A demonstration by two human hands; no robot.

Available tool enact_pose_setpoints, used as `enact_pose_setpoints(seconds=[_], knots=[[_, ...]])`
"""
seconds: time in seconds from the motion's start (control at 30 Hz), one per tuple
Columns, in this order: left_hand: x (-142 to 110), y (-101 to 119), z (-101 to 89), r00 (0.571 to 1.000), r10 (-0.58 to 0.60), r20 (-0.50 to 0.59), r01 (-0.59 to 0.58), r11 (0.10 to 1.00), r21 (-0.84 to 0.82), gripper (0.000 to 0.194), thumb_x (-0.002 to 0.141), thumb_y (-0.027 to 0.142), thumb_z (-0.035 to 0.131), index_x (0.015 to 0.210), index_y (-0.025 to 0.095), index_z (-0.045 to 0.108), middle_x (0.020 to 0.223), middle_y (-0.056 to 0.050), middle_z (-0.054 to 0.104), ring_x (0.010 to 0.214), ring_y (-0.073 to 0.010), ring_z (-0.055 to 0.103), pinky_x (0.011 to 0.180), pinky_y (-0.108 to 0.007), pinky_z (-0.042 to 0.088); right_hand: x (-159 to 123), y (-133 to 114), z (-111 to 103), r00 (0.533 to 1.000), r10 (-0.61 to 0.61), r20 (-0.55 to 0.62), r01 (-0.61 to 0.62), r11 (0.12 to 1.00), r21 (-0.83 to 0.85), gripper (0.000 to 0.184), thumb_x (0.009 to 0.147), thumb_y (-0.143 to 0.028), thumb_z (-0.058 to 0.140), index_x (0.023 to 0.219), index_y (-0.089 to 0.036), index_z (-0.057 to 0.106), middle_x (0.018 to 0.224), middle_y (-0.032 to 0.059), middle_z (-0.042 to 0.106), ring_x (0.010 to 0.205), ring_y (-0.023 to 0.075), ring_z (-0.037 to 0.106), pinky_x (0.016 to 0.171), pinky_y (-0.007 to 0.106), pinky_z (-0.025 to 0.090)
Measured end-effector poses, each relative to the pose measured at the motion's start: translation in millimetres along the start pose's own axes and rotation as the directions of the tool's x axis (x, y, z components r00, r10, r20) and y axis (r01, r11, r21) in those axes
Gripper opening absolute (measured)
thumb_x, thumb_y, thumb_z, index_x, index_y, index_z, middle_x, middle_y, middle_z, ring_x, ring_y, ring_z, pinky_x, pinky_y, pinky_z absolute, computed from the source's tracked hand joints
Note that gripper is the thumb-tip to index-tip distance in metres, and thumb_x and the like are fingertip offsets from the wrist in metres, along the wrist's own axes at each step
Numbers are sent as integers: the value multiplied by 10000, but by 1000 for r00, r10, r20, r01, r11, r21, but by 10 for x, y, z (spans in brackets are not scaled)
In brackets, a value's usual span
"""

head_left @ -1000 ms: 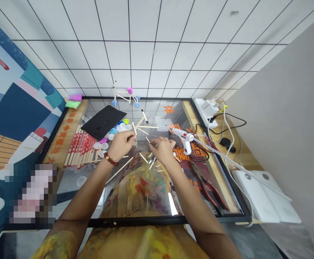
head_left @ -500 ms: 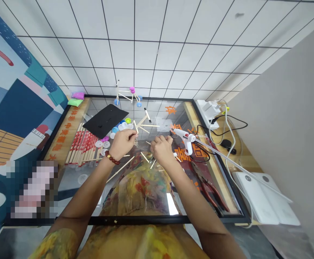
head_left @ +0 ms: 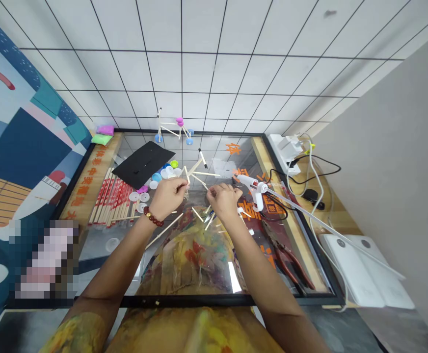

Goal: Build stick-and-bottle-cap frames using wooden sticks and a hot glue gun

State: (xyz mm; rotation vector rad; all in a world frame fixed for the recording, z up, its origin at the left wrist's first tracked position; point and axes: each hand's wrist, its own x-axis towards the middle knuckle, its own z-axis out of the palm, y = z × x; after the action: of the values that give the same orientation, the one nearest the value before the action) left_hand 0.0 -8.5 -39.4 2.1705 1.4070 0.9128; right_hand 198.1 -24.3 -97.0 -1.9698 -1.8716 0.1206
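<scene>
My left hand (head_left: 170, 195), wearing a beaded bracelet, pinches a small frame of glued wooden sticks (head_left: 196, 169) by one of its thin legs. A black-tipped crosspiece (head_left: 202, 158) sits at the frame's far end. My right hand (head_left: 224, 198) is closed, its fingertips at the near end of a thin wooden stick (head_left: 200, 181) that slants down from the frame. Whether that piece is joined there is hard to see. Short cut sticks (head_left: 197, 214) lie on the glass just below the hands.
A white glue gun (head_left: 253, 186) with a long glue stick lies to the right, above red-handled pliers (head_left: 291, 264). On the left are wrapped chopsticks (head_left: 113, 201), a black sheet (head_left: 144, 164) and plastic caps (head_left: 154, 184). A finished-looking stick model (head_left: 173, 128) stands at the back.
My right hand has shifted slightly up and right, its fingertips now at the slanting stick. The frame has moved slightly right in my left hand.
</scene>
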Motion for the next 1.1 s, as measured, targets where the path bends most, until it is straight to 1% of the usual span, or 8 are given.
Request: enact_pose_setpoints(seconds=[0.2,0.4,0.63,0.87,1.1], knots=[[-16,20,38,1000,9,6,-9,1000,23,152,852,186,583,774,223,708,737,-5,723,729,-185,660,693,-292,461,-20,11,-10,1000,-12,-2,12,999,29,169,876,-296,598,847,-213,742,905,74,717,916,242,527,830,392,203],[-19,47,69,999,8,43,-9,999,33,149,844,165,593,760,220,703,718,-4,710,690,-179,643,670,-287,451,-9,33,41,1000,-19,15,18,999,27,199,905,-294,565,849,-216,739,906,75,715,934,245,528,835,395,202],[-22,46,101,997,2,71,-4,999,36,137,850,163,602,773,211,705,724,-9,707,678,-174,634,687,-286,458,-4,43,57,999,-25,-21,25,999,28,182,901,-289,579,835,-219,733,874,61,705,908,233,527,844,398,196],[-29,111,92,994,-15,104,9,999,53,148,867,167,588,779,195,704,737,-12,708,687,-161,631,708,-274,461,3,35,76,998,-34,-53,35,999,12,169,892,-280,601,806,-209,728,850,52,698,875,219,508,830,386,187],[-32,100,110,994,-27,108,19,997,75,136,863,172,598,793,197,711,753,-14,715,698,-162,635,718,-273,461,0,43,97,996,-44,-80,45,999,14,154,887,-274,611,798,-213,722,843,46,697,864,216,507,820,385,185]])
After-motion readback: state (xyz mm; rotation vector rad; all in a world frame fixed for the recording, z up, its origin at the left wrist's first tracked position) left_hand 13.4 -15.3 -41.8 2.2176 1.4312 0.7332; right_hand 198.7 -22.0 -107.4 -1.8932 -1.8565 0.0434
